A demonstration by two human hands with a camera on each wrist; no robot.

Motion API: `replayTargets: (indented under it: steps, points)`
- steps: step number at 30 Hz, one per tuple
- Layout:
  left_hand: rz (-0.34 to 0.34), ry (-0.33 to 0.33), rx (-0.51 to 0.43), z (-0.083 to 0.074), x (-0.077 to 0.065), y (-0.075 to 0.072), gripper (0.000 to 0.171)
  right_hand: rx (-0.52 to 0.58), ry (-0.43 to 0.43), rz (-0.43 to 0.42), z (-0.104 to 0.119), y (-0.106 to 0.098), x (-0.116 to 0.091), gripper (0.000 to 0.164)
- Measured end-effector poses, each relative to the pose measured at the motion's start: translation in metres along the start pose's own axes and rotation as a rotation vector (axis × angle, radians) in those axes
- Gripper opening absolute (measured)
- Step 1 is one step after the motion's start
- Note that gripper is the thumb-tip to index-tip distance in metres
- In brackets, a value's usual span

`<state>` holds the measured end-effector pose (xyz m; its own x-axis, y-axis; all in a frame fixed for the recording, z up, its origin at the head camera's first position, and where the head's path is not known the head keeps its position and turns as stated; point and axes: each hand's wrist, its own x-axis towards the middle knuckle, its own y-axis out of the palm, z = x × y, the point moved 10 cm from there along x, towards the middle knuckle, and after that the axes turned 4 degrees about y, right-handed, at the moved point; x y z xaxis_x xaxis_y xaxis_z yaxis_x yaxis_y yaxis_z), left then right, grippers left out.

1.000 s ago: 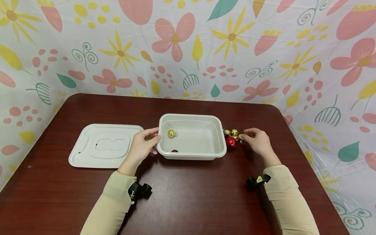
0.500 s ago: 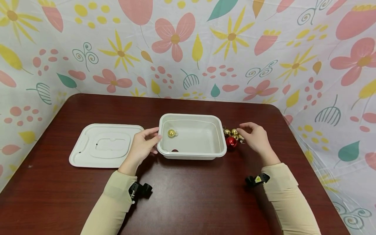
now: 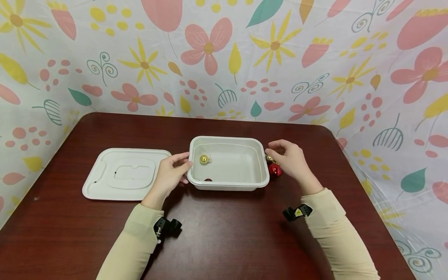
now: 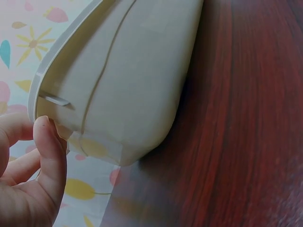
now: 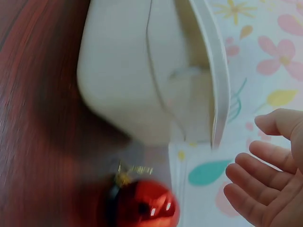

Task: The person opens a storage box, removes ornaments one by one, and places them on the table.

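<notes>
In the head view, a white plastic box [image 3: 231, 163] stands uncovered at mid-table. My left hand [image 3: 169, 171] holds its left rim, the thumb [image 4: 49, 151] on the near side in the left wrist view. Inside the box lie a gold bauble [image 3: 204, 159] and, partly hidden by the front wall, a dark red bauble [image 3: 208, 180]. My right hand [image 3: 288, 159] hovers at the box's right side, fingers loosely curved, with nothing visible between them in the right wrist view. Beside it are a shiny red bauble [image 5: 147, 203] and gold baubles [image 3: 270, 158], mostly hidden by the hand.
The white lid [image 3: 122, 175] lies flat on the dark wooden table [image 3: 231, 233], left of the box and partly behind my left hand. A flower-patterned cloth [image 3: 210, 77] hangs behind the table and along its sides.
My right hand has moved left from the outer gold baubles toward the box's right edge and now covers most of the bauble pile. My left hand and the box have stayed put.
</notes>
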<state>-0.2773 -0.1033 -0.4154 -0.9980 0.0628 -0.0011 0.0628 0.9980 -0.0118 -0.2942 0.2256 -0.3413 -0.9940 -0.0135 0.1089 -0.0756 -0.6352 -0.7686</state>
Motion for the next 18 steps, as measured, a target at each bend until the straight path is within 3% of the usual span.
replayTargets:
  steps: [15, 18]
  points:
    - [0.002, -0.002, 0.007, 0.001, 0.000, 0.001, 0.037, 0.067, -0.124, 0.161, 0.064, 0.053, 0.011, 0.030]
    - [0.003, 0.003, -0.001, 0.001, 0.000, 0.002, 0.038, 0.052, -0.181, 0.182, 0.078, 0.066, 0.013, 0.027]
